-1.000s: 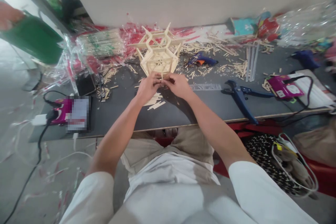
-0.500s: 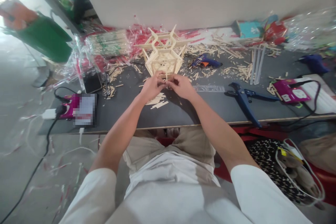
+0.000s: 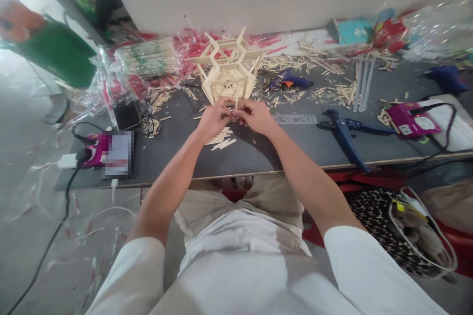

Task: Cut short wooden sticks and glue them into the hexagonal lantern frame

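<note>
A model built of pale wooden sticks stands on the dark tabletop, with pointed horns at its top and a ringed body. My left hand is closed at its near side, thumb and fingertips pinched together. Almost touching it, my right hand is closed too, its fingers pinching by a thin upright wooden stick. Whether this stick joins the model I cannot tell. What the left fingertips hold is hidden. Below the left hand lie several loose cut sticks.
A clear ruler and a blue cutter lie right of my hands. Behind are a blue glue gun and scattered stick scraps. Packs of sticks, a phone and a magenta power strip occupy the left side.
The fingertips have shifted slightly, and the thin stick by them stands a little further right. The whole view has tilted a bit; the hands stay close together at the model.
</note>
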